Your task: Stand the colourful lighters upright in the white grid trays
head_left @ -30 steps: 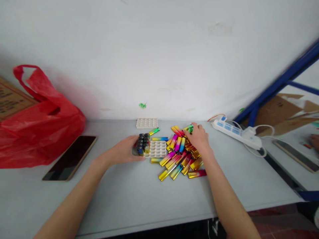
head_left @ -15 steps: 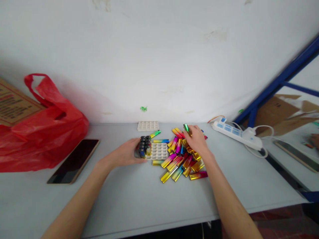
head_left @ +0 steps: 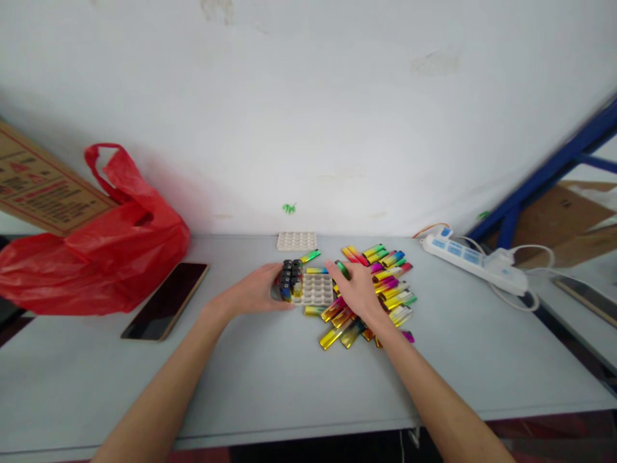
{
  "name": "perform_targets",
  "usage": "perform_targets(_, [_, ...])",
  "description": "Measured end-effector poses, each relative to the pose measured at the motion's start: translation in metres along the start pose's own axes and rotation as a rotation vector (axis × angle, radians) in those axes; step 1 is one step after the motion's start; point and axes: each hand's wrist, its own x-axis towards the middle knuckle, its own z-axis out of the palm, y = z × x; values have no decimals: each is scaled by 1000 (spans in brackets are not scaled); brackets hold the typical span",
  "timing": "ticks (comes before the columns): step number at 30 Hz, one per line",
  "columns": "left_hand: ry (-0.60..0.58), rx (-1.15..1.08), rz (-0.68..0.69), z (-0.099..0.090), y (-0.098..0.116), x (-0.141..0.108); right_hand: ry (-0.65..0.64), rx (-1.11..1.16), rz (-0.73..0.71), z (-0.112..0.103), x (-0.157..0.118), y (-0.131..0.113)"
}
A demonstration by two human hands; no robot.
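Shiny lighters in gradient colours lie in a heap (head_left: 395,299) on the table. A white grid tray (head_left: 318,290) stands to the left of the heap, with several dark-topped lighters (head_left: 290,278) upright in its left end. My left hand (head_left: 260,289) is wrapped round that end of the tray and its standing lighters, fingers behind and thumb in front. Over the left edge of the heap, my right hand (head_left: 359,289) pinches a green lighter (head_left: 342,269), tilted, close to the tray's right side. The lower part of this lighter is hidden by the hand.
A second white tray (head_left: 297,241) lies against the wall. To the left are a red plastic bag (head_left: 144,238), a cardboard box (head_left: 48,186) and a phone (head_left: 166,301). A white power strip (head_left: 475,262) with cables and a blue metal frame (head_left: 544,186) are at right.
My right hand has moved left from the back of the heap toward the tray, carrying the green lighter. My left hand keeps its hold. The whole view has shifted slightly.
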Motion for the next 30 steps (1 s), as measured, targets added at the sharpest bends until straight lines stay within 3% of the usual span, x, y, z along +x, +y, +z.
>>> perform_targets(8, [-12, 29, -62, -2, 5, 0, -54, 8, -55, 9, -7, -4])
perform_targets(25, [-17, 41, -62, 0, 3, 0, -5, -76, -64, 12, -12, -3])
perform_targets(30, [-30, 23, -83, -1, 3, 0, -140, -42, -160, 9, -17, -10])
